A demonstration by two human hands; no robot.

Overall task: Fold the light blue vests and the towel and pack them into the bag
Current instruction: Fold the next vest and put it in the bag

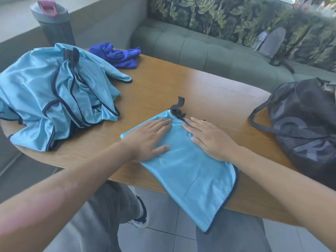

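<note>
Two hands: your left hand (151,136) and right hand (209,138) lie flat, fingers straight, pressing one vest (187,171), gripping nothing.
Vest position: near table (209,88) edge, its near end overhanging.
Handling: likely light, limp, slippery mesh; pinch the bound edges.
Bag (305,124): right.

At centre frame a vest (189,171) is light blue with dark navy edging and a black strap at its top; the heap of vests (54,99) at left shows the same light blue and navy trim. The towel (118,55) at upper centre-left is deep royal blue. The bag (307,124) at right is black with grey lettering. The table (209,88) is honey-brown woodgrain. The bottle (52,22) at upper left is grey with a pink cap, the sofa (200,50) grey-green, backed by dark leaf-patterned fabric.
</note>
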